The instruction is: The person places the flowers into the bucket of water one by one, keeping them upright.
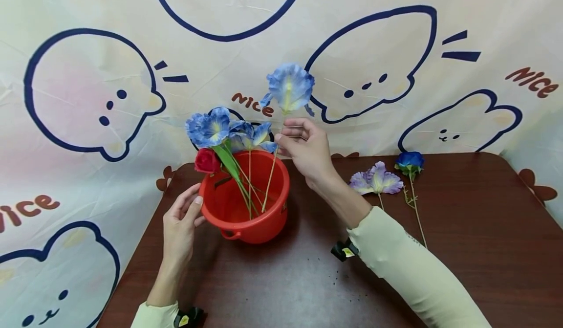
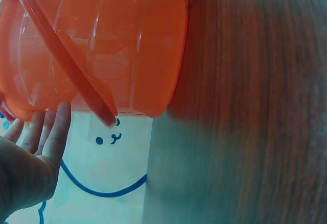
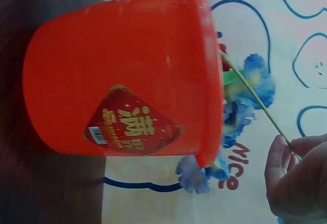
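Observation:
A red bucket [image 1: 259, 230] stands on the table with several artificial flowers leaning in it. Among them are a blue iris [image 1: 211, 127], another blue iris [image 1: 252, 137] and a red rose [image 1: 207, 161]. My right hand [image 1: 308, 152] pinches the stem [image 3: 260, 101] of a light blue iris [image 1: 290, 86] just under its bloom; the stem's lower end is inside the bucket. At the bucket's left side, my left hand [image 1: 182, 220] touches the wall near the rim. Its fingers [image 2: 59, 132] are fairly straight in the left wrist view.
On the brown table [image 1: 308, 289], a purple iris [image 1: 377, 179] and a dark blue rose [image 1: 410, 163] lie to the right, near my right forearm. Small dark specks dot the tabletop. Behind hangs a printed cloth [image 1: 246, 5]. The bucket's red handle [image 2: 66, 60] hangs down its side.

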A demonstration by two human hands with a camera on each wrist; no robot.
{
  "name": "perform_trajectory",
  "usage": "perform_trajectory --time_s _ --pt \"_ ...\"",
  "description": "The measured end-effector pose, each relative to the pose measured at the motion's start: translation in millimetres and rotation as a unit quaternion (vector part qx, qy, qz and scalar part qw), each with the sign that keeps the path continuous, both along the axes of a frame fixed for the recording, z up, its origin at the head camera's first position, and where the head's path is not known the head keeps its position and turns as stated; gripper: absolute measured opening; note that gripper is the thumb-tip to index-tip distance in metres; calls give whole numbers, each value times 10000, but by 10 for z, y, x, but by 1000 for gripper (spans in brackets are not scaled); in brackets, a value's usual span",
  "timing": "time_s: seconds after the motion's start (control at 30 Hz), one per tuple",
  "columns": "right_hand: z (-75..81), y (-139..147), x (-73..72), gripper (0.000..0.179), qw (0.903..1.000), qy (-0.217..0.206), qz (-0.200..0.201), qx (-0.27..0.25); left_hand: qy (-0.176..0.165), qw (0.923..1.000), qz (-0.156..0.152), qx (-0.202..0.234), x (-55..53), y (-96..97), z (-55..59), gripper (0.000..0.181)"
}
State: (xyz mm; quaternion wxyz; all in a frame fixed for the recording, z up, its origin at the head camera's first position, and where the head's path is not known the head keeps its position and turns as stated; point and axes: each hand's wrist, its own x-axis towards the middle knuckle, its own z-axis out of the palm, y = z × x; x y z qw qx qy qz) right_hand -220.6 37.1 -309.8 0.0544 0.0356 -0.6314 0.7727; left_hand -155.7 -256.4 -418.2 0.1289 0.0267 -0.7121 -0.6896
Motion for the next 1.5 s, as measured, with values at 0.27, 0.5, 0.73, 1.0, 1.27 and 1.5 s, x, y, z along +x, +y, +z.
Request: perform_trajectory --time_s 0.27,0.5,0.73,1.0,1.27,1.5 --pt "-197 -127 -93 29 9941 249 -368 987 -97 9999 9 -59 9 12 2 43" --pt "-307 -190 -127 28 9855 416 -529 1557 -119 9999 3 -26 15 13 12 43" --pt "-348 -262 -128 33 9852 415 -287 1637 -136 9999 24 -49 24 7 16 43" --pt "-311 -360 -111 33 9781 386 59 2043 -117 9999 33 -93 19 5 16 43" --pt "-278 -419 -128 33 9589 332 21 2817 -64 10000 -5 -41 5 5 12 42" --pt "-278 -439 -166 30 9479 350 19 3165 -38 10000 18 -23 4 2 14 42"
